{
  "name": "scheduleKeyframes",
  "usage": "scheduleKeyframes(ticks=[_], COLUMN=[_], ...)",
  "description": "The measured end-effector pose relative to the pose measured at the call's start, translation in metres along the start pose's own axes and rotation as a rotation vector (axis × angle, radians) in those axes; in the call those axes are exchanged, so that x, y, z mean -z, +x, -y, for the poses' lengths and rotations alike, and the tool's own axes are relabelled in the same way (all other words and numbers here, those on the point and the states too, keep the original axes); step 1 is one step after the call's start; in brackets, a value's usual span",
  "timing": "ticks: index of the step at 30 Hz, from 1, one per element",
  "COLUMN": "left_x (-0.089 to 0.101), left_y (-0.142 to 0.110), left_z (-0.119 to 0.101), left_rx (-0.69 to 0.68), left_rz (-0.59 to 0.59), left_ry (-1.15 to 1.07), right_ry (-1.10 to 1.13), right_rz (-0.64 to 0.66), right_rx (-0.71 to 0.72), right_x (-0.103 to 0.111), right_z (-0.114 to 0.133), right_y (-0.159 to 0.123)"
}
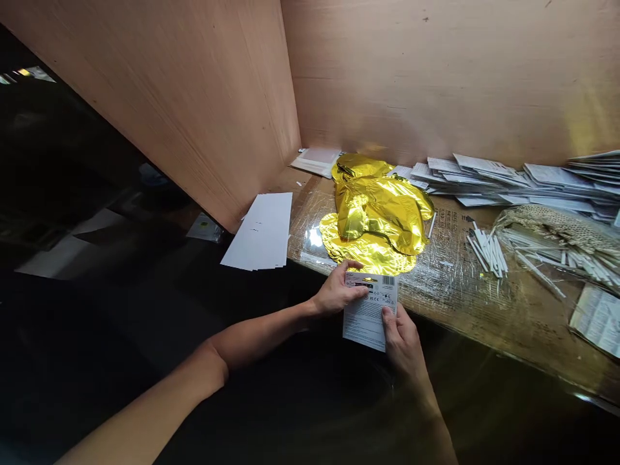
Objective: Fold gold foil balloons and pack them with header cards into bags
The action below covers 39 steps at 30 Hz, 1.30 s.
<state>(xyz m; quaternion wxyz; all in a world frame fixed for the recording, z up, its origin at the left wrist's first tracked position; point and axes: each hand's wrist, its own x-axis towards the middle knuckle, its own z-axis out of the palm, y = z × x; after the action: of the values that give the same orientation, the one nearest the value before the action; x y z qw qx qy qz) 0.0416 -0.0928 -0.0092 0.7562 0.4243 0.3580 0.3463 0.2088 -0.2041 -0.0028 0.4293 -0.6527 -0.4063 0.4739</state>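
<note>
A printed packaging card (365, 323) with a barcode and a hang hole is held up just off the table's front edge, its text side towards me. My left hand (338, 290) pinches its upper left part, the thumb lying across the print. On the lower right edge my right hand (401, 332) grips it between thumb and fingers. Right behind the card lie several flat gold foil balloons (382, 210), overlapping in a loose pile. What is on the card's far side is hidden.
White sheets (261, 229) lie fanned at the left. Stacked printed cards (498, 177) line the back panel (436, 77). White sticks (487, 252) and a plastic bag (557, 232) lie right. A folded leaflet (598, 320) is near the right edge. A wooden side panel (194, 97) rises left.
</note>
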Motion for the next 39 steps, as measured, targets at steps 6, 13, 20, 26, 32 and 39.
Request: scheduleKeyframes(ticks=[6, 13, 20, 26, 32, 39], left_x=[0.003, -0.006, -0.013, -0.016, -0.037, -0.062], left_y=[-0.004, -0.011, -0.016, 0.013, 0.04, 0.017], left_z=[-0.003, 0.0, 0.01, -0.005, -0.011, 0.019], left_rx=[0.095, 0.121, 0.064, 0.215, 0.065, 0.03], left_rz=[0.088, 0.043, -0.032, -0.007, -0.173, -0.082], left_ry=[0.02, -0.043, -0.043, -0.194, -0.38, -0.38], right_ry=[0.089, 0.231, 0.218, 0.296, 0.68, 0.626], right_rz=[-0.086, -0.133, -0.181, -0.167, -0.215, -0.524], right_rx=[0.042, 0.081, 0.042, 0.08, -0.044, -0.144], right_x=[-0.007, -0.016, -0.012, -0.005, -0.028, -0.04], right_z=[-0.011, -0.02, -0.022, -0.015, -0.046, -0.059], right_y=[0.003, -0.006, -0.003, 0.006, -0.015, -0.015])
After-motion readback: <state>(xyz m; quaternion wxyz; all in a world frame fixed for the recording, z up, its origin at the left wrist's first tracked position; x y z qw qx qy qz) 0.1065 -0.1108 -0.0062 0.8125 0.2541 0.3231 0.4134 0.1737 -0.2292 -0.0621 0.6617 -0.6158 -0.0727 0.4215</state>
